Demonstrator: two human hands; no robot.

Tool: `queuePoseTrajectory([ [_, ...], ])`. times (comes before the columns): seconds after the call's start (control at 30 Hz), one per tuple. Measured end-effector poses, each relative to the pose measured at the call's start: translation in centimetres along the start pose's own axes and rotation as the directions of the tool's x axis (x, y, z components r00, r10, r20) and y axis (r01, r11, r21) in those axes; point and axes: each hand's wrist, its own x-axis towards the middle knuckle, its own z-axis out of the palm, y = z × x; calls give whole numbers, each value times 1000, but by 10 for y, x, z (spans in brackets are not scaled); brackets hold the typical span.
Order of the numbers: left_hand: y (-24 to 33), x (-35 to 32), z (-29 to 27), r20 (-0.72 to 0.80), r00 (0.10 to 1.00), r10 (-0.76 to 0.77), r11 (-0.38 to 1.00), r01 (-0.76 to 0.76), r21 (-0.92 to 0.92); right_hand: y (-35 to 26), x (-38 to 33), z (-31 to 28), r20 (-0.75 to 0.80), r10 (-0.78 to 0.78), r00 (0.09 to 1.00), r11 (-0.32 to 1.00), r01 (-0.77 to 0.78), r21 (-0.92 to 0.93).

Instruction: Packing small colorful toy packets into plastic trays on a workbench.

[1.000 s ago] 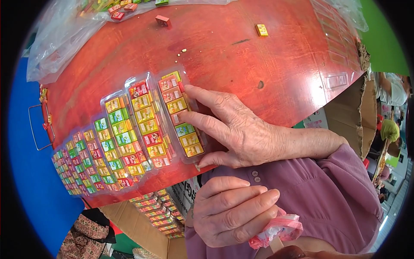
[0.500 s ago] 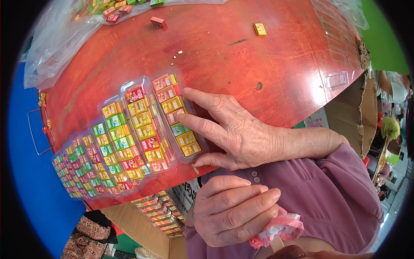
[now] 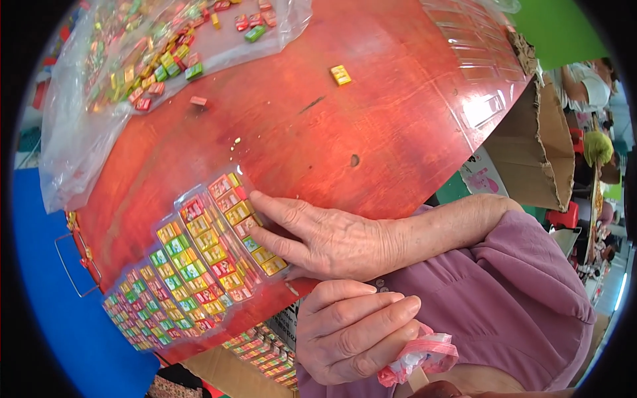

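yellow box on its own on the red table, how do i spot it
On the big red table, look past the right hand toward the picture's top middle. There lies a small yellow box, right of the clear plastic sheeting. Unlike the packed rows of boxes, it lies alone, and the other stray, a red box, sits nearer the sheeting.

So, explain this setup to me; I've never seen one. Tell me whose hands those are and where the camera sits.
There's no machine here: one person works with two bare hands. A wide fisheye camera on their head looks down, so straight edges bend. The right hand touches a clear plastic tray of small printed boxes; more filled trays stand left of it. The left hand holds a crumpled pink-and-white wrapper. A yellow box and a plastic bag with loose boxes lie on the red tabletop.
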Motion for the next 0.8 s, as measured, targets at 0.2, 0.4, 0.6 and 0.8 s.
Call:
queuePoseTrajectory([
  [0.2, -6, 15, 8, 57, 997, 49, 999, -48, -15, 3, 5, 0, -46, 9, 999, 999, -11, -30],
  [0.4, -6, 39, 22, 110, 990, 90, 995, -84, -59, 8, -6, -17, -100, -140, 985, 989, 134, -69],
  [0.6, -12, 68, 40, 245, 963, 116, 987, -84, -137, 28, -55, -85, -202, 111, 973, 962, -156, -223],
  [0.8, -15, 75, 59, 280, 954, 105, 991, -76, -112, 53, -110, -153, -503, 243, 829, 835, -443, -326],
])
